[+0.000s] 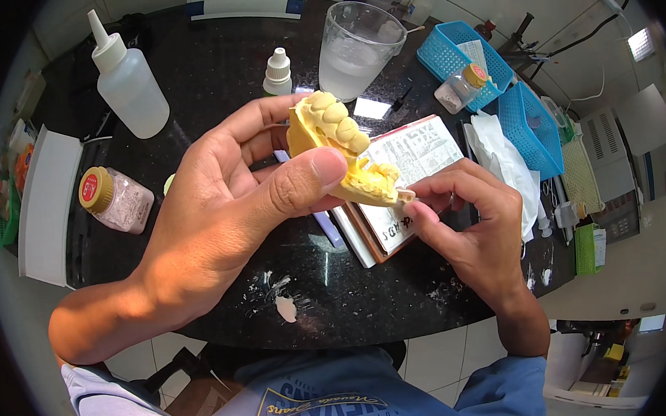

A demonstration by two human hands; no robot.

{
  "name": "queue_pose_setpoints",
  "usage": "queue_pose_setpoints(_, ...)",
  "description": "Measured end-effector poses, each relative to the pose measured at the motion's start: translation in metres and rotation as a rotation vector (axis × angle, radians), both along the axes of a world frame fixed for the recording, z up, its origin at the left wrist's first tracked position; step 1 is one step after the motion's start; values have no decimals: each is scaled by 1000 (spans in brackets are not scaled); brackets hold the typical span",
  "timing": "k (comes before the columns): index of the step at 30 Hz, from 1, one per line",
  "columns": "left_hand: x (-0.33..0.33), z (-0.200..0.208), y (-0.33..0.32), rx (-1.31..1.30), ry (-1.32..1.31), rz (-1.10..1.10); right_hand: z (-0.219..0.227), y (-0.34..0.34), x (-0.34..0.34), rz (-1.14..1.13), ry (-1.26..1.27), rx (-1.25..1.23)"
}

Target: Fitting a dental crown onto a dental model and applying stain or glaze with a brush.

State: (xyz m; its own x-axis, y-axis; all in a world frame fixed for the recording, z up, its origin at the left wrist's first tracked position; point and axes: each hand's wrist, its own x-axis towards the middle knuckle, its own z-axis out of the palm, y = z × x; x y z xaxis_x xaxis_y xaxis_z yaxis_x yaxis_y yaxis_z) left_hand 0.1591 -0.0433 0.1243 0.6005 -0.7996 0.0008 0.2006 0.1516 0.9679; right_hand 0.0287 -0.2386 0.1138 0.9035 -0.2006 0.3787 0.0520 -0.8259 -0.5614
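My left hand (229, 188) grips a yellow dental cast (329, 124) between thumb and fingers, raised above the dark table. Its row of moulded teeth faces up, and a rough, broken-looking part lies at the lower right end. At that end my right hand (478, 218) pinches a small pinkish, translucent piece (405, 195) between thumb and fingertips. The piece touches or nearly touches the cast; its exact kind is too small to tell. Beneath the hands lies an open notebook (421, 157) with printed and handwritten pages.
A squeeze bottle (131, 87) and a jar of pink powder (119, 202) stand left. Behind the cast are a dropper bottle (277, 72) and a glass cup (354, 58). Blue baskets (530, 131), another jar (459, 90) and a white plastic bag (497, 152) lie right. White residue (286, 308) marks the front.
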Motion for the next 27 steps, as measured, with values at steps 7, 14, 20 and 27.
queue_pose_setpoints(7,-9,6,1,69,275,-213,7,-1,-6,-61,-55,272)
queue_pose_setpoints(14,-12,-3,-3,-18,391,-313,9,4,-8,3,-133,343)
queue_pose_setpoints(20,-12,-8,-6,-69,440,-307,7,5,-5,48,-127,323)
queue_pose_setpoints(27,-11,-12,-6,-78,469,-338,2,4,-3,79,-93,386)
